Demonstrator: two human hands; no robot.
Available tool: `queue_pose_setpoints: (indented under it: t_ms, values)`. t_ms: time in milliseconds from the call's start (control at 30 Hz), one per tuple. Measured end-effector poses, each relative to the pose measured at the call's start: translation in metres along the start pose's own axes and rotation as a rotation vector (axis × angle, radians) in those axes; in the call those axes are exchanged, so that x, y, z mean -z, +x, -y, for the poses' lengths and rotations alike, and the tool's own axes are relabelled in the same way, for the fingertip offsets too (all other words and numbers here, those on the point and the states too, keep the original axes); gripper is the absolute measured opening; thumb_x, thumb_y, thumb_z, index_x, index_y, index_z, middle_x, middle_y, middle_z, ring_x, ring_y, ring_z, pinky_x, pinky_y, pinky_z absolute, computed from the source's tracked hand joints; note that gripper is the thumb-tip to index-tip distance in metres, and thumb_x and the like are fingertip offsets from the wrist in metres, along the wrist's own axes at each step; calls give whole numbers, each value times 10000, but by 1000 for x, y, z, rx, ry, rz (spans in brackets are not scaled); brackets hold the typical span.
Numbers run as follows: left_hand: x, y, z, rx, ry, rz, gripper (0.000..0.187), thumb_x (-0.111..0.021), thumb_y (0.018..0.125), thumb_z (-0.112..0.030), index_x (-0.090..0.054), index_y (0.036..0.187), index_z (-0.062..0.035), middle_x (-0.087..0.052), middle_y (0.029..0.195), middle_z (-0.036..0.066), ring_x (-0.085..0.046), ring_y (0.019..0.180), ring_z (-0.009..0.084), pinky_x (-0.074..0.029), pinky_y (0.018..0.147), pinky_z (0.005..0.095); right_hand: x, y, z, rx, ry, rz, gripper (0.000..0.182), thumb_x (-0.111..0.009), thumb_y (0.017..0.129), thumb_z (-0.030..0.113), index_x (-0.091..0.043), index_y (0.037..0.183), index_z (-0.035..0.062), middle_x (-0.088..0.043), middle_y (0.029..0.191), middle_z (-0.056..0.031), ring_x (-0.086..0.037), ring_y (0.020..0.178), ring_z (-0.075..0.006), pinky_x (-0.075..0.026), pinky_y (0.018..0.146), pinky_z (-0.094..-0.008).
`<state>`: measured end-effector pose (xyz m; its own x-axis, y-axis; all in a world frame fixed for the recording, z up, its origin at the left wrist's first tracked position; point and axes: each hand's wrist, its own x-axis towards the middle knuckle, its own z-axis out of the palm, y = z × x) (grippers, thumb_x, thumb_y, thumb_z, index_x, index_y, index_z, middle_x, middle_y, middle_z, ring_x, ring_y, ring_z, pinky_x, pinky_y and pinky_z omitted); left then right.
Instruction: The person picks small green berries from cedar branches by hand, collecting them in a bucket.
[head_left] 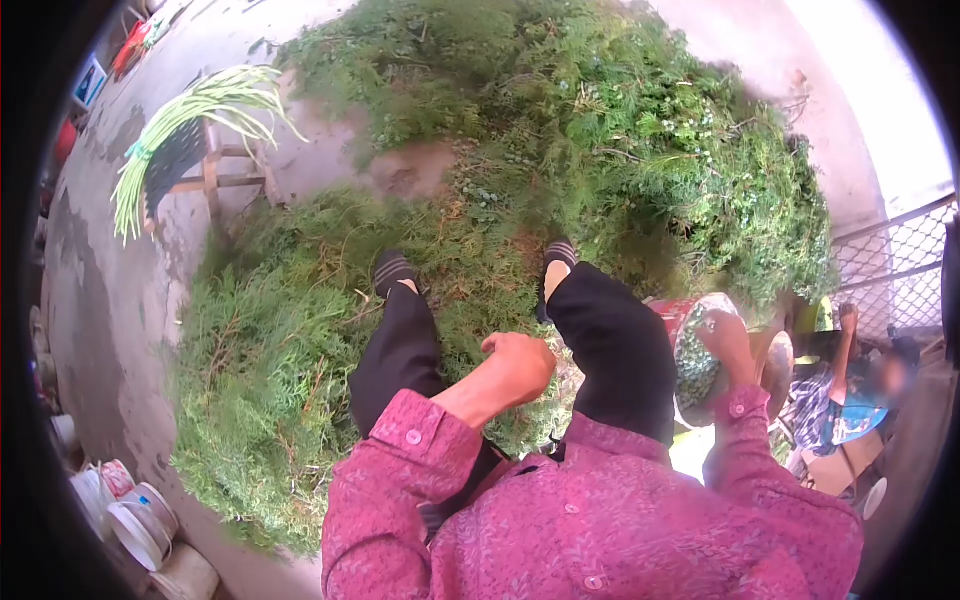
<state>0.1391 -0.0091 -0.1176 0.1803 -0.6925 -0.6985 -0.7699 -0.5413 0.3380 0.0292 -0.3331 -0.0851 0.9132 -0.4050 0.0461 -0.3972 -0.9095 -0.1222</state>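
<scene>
My left hand (pixel 515 366) is closed, its fingers curled in, over the leafy ground between my knees; what it holds, if anything, is hidden. Off to the right, my right hand (pixel 728 342) reaches over the mouth of a red and white bucket (pixel 668 312), its fingers blurred. Small pale green cones (pixel 697 362) fill much of that bucket. Cut evergreen branches (pixel 290 370) lie all around my feet. A higher heap of evergreen branches (pixel 690 160), dotted with similar cones, spreads out ahead of me.
A bunch of long green beans (pixel 205 100) hangs over a small wooden stool (pixel 215 180). White buckets (pixel 145 525) stand at lower left. Another person (pixel 820 400) sits at right, one hand raised, near a wire mesh fence (pixel 895 260). A tan container (pixel 775 365) adjoins my bucket.
</scene>
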Motion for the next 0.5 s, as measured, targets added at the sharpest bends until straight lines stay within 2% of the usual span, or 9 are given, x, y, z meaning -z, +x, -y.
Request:
queue_pose_setpoints:
  t_ms: [33, 67, 100, 133, 200, 233, 267, 400, 500]
  values:
    - [5, 2, -3, -2, -18, -14, 281, -608, 733, -122, -634, 1010, -79, -638, 1007, 94, -627, 920, 287, -501, 664, 505, -6, -1, -9, 182, -301, 200, 237, -622, 746, 221, -591, 810, -5, -620, 710, -147, -596, 603, -263, -466, 567, -338]
    - [7, 6, -5, -6, -40, -21, 302, -614, 730, -129, -625, 1030, -89, -629, 1032, 93, -623, 929, 293, -493, 662, 523, -15, 6, -19, 173, -295, 217, 237, -622, 746, 221, -591, 810, -5, -620, 710, -147, -596, 603, -263, -466, 567, -338]
    - [3, 10, -7, -40, -44, -132, 253, -595, 757, -141, -614, 1000, -73, -629, 915, 96, -630, 837, 279, -480, 588, 477, -14, 24, 3, 56, -108, 266, 273, -621, 732, 248, -601, 839, -2, -618, 732, -171, -597, 651, -300, -468, 612, -357]
    - [0, 10, -10, -49, -43, -106, 253, -595, 757, -141, -614, 1000, -73, -629, 915, 96, -630, 837, 279, -480, 588, 477, -21, 40, 24, -69, 79, 312, 313, -619, 718, 276, -612, 867, 0, -616, 753, -195, -598, 699, -337, -471, 658, -376]
    - [-3, 10, -14, -41, 55, -497, 198, -560, 778, -148, -602, 951, -62, -580, 782, 79, -601, 708, 251, -425, 495, 421, -51, 70, 55, 45, 259, 271, 302, -612, 718, 267, -612, 858, -1, -611, 745, -190, -595, 713, -326, -472, 671, -387]
    - [-9, 17, -12, -78, 64, -567, 191, -528, 774, -135, -583, 943, -64, -521, 700, 60, -552, 621, 223, -377, 468, 380, -71, 85, 71, 148, 287, 303, 302, -614, 711, 265, -611, 857, 1, -610, 754, -194, -594, 721, -329, -473, 675, -393]
    - [-8, 19, -11, -76, 60, -551, 191, -528, 774, -135, -583, 943, -64, -521, 700, 60, -552, 621, 223, -377, 468, 380, -96, 98, 88, 254, 316, 334, 302, -617, 704, 263, -610, 856, 2, -608, 763, -199, -593, 729, -333, -474, 679, -399]
    - [24, -1, 2, 26, -27, -539, 351, -535, 741, -119, -544, 1086, -54, -527, 768, 77, -553, 669, 221, -405, 541, 356, -217, 132, 156, 649, 298, 729, 282, -629, 683, 218, -604, 877, 16, -613, 819, -199, -597, 801, -338, -470, 732, -427]
    - [51, -16, 24, 85, -132, -482, 476, -538, 731, -113, -494, 1202, -64, -534, 882, 101, -554, 725, 220, -420, 592, 339, -291, 131, 192, 709, 142, 870, 339, -663, 656, 178, -579, 941, 14, -591, 918, -203, -591, 842, -351, -466, 746, -439]
